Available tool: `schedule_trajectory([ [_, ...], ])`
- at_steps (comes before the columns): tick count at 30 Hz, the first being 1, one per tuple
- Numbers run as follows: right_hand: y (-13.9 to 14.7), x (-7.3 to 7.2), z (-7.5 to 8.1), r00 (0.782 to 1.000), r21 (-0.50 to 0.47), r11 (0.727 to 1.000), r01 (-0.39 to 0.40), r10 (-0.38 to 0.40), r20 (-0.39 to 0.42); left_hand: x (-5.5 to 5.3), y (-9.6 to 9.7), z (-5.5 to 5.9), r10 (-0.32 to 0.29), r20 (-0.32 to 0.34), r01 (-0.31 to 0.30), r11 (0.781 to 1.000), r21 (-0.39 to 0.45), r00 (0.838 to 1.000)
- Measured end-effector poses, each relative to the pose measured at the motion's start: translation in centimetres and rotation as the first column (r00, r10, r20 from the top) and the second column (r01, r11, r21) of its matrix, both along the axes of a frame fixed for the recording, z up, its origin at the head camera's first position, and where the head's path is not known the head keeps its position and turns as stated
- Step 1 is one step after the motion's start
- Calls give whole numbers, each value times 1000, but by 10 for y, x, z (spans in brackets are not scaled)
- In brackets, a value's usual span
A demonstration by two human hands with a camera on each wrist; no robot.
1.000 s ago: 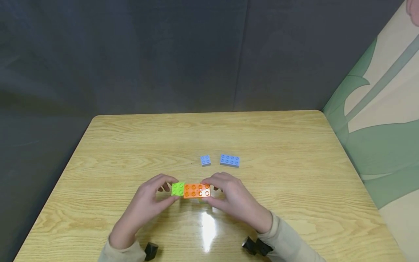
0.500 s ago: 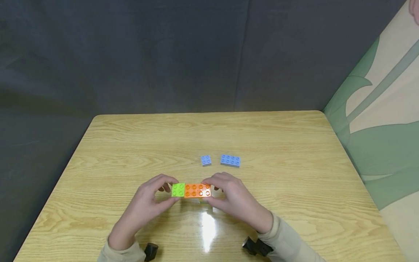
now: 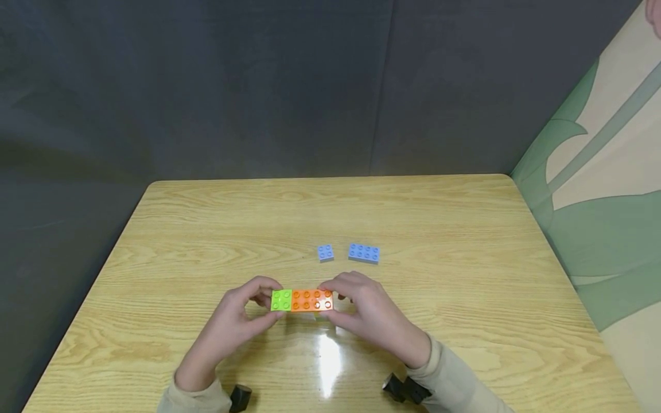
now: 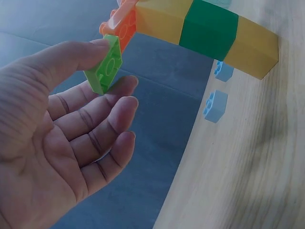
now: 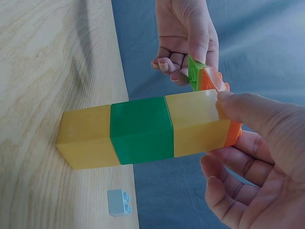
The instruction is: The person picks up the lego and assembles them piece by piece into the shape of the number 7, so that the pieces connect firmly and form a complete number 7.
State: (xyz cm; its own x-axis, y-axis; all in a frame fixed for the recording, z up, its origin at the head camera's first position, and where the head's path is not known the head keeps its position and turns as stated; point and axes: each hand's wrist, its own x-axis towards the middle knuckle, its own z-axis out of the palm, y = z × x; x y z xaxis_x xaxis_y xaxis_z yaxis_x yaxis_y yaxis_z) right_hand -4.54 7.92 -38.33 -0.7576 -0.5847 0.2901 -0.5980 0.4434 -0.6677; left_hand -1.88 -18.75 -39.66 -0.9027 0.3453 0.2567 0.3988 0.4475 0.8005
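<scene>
A tower of yellow (image 5: 195,123), dark green (image 5: 142,133) and yellow (image 5: 90,138) blocks stands on the table. On its top lies an orange eight-stud toy brick (image 3: 307,300), which reaches out to the left. My right hand (image 3: 369,307) pinches the orange brick's right end between thumb and fingers. Flush against its left end is a light green four-stud toy brick (image 3: 281,300), its hollow underside showing in the left wrist view. My left hand (image 3: 240,310) pinches this green brick by its front and back sides, with the remaining fingers loosely bent below.
Behind the tower, a small blue brick (image 3: 325,253) and a longer blue brick (image 3: 364,253) lie on the wooden table (image 3: 465,258). A dark curtain (image 3: 289,86) hangs beyond the far edge. A painted wall (image 3: 614,229) borders the right side.
My left wrist has shifted very slightly to the right, and its fingers have resettled a little on the green brick. The bricks and my right hand stay where they were.
</scene>
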Motion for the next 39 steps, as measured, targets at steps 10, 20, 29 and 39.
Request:
schedule_trajectory([
  [10,0,0,-1,1000,0,1000,-2,2,-18,-1,-1,-5,-33,1,33,998,60,999],
  [20,1,0,-2,1000,-9,1000,-9,9,-17,-3,2,-7,-60,-33,62,994,89,998],
  [29,1,0,-2,1000,-17,1000,-11,10,-24,-4,5,-9,-55,4,54,990,130,998],
  [39,1,0,-2,1000,-12,1000,-7,7,-21,-4,5,-12,-65,4,64,982,179,998],
])
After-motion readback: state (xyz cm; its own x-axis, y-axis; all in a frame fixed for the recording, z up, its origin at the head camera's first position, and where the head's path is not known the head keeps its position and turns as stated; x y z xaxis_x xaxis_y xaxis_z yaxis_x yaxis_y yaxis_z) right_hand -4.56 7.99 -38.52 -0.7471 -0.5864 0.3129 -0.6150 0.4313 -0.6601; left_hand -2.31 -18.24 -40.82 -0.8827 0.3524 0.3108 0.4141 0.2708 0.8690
